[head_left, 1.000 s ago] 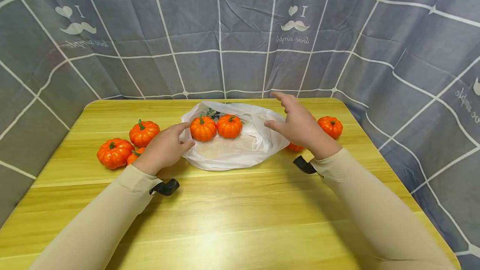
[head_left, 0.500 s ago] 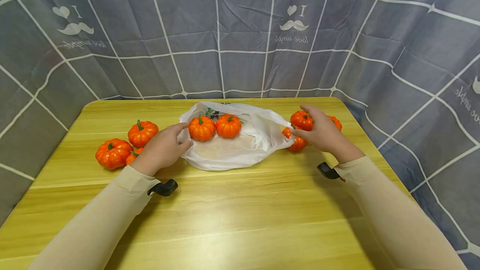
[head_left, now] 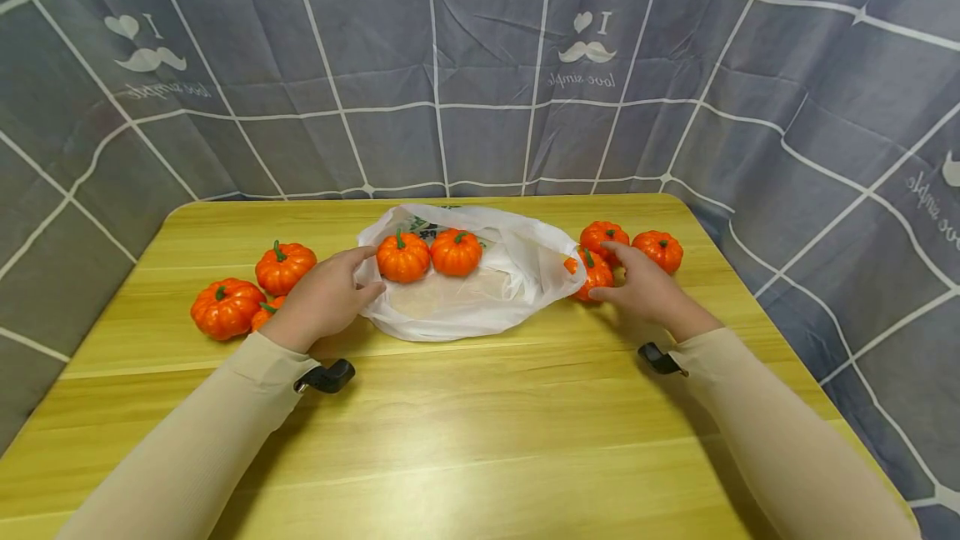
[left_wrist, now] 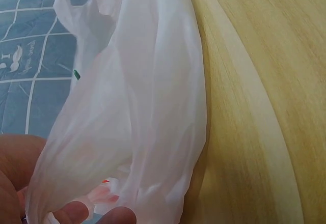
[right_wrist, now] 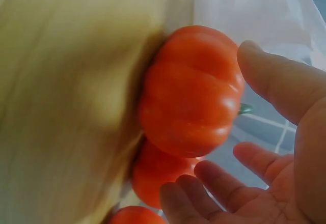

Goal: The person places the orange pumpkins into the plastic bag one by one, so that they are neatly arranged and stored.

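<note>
A white plastic bag (head_left: 472, 322) lies on its side mid-table, its mouth spread. Inside it sit two small orange pumpkins, the left one (head_left: 402, 257) and the right one (head_left: 456, 253). My left hand (head_left: 324, 297) pinches the bag's left edge; in the left wrist view the bag film (left_wrist: 153, 96) bunches between thumb and fingers. My right hand (head_left: 651, 292) is beside a pumpkin (head_left: 595, 276) at the bag's right edge, fingers and thumb spread around it. In the right wrist view that pumpkin (right_wrist: 193, 91) stands close to the thumb, and I cannot tell whether they touch.
Right of the bag stand two further pumpkins, one behind (head_left: 602, 233) and one farther right (head_left: 657, 251). Left of my left hand are more pumpkins (head_left: 227, 308), one partly hidden by that hand. A grey checked curtain (head_left: 480, 65) surrounds the wooden table (head_left: 465, 440).
My right hand has moved from above the bag's right edge to the right and down, to the pumpkin there. The left hand keeps its hold on the bag.
</note>
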### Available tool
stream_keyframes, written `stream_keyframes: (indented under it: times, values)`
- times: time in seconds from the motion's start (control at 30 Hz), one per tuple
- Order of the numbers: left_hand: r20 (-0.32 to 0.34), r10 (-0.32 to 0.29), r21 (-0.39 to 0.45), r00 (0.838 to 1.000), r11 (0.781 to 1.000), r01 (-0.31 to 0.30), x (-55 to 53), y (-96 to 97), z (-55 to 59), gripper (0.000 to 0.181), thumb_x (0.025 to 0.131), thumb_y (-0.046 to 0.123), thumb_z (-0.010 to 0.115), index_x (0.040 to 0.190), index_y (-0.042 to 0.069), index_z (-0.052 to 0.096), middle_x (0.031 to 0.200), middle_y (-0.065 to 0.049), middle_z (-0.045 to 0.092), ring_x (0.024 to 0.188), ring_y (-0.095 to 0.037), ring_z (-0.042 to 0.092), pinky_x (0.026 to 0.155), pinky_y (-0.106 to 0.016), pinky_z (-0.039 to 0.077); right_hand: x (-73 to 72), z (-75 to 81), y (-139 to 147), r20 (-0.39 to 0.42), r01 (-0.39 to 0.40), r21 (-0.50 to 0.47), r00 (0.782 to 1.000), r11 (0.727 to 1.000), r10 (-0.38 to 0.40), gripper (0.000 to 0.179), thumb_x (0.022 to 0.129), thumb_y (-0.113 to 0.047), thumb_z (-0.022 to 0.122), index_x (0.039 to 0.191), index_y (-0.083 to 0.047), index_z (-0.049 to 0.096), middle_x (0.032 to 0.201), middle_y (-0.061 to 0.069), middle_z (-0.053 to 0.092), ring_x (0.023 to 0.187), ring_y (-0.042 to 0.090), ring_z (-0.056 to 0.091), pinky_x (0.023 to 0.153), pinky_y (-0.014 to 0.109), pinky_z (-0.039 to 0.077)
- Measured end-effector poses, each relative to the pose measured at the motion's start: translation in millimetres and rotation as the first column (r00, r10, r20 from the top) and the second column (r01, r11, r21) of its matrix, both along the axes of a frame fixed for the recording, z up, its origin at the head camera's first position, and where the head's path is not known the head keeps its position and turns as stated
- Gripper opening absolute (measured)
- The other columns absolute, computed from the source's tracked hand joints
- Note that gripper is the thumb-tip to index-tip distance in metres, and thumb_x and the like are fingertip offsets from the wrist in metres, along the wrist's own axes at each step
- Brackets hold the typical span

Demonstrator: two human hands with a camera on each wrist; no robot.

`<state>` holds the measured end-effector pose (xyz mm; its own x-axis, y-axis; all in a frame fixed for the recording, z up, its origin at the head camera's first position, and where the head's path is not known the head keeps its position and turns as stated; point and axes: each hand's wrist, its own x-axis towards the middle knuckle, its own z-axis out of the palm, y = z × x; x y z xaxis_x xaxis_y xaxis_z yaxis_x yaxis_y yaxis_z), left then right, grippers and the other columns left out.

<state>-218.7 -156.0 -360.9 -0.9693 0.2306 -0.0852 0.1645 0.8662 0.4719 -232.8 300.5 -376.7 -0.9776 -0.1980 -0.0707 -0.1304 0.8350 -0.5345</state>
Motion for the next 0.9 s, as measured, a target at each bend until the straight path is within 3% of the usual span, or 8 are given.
stream_keyframes:
  times: [0.17, 0.4, 0.57, 0.9]
  values:
    - [0.001, 0.000, -0.001, 1.000, 1.000, 0.000, 0.0, -0.1, 0.2, 0.068, 0.105, 0.033, 0.063, 0.162, 0.005, 0.039, 0.160, -0.026, 0.047, 0.128, -0.039, 0.059, 0.110, -0.060, 0.049, -0.2, -5.2, -0.1, 0.010, -0.007, -0.001, 1.000, 1.000, 0.007, 0.087, 0.093, -0.023, 0.082, 0.161, 0.002, 0.035, 0.162, 0.028, 0.041, 0.149, 0.049, 0.040, 0.124, 0.065, 0.031]
    - [0.013, 0.006, 0.001, 1.000, 1.000, -0.006, -0.3, -0.1, 0.3, 0.069, 0.105, 0.033, 0.063, 0.162, 0.006, 0.039, 0.162, -0.026, 0.045, 0.136, -0.042, 0.056, 0.114, -0.062, 0.047, -0.5, -8.8, 0.7, 0.020, 0.007, 0.011, 1.000, 1.000, -0.007, 0.089, 0.092, -0.025, 0.083, 0.161, 0.002, 0.033, 0.158, 0.032, 0.042, 0.142, 0.051, 0.046, 0.121, 0.065, 0.037]
    - [0.017, 0.008, -0.001, 1.000, 1.000, -0.008, -0.1, 0.0, 0.3, 0.069, 0.105, 0.034, 0.063, 0.162, 0.006, 0.038, 0.162, -0.025, 0.045, 0.137, -0.042, 0.055, 0.114, -0.062, 0.046, -1.0, -12.7, 1.2, 0.028, 0.011, 0.007, 1.000, 1.000, -0.011, 0.094, 0.090, -0.029, 0.085, 0.161, 0.003, 0.032, 0.157, 0.034, 0.040, 0.144, 0.050, 0.042, 0.123, 0.065, 0.033]
    - [0.012, 0.007, 0.001, 1.000, 1.000, -0.007, -0.2, 0.7, 0.2, 0.068, 0.105, 0.033, 0.063, 0.162, 0.005, 0.039, 0.160, -0.025, 0.047, 0.125, -0.038, 0.059, 0.110, -0.060, 0.050, -1.9, -16.6, -1.0, 0.029, 0.020, 0.011, 0.999, 1.000, -0.020, 0.094, 0.091, -0.030, 0.084, 0.161, 0.004, 0.030, 0.160, 0.032, 0.039, 0.146, 0.049, 0.041, 0.125, 0.063, 0.031]
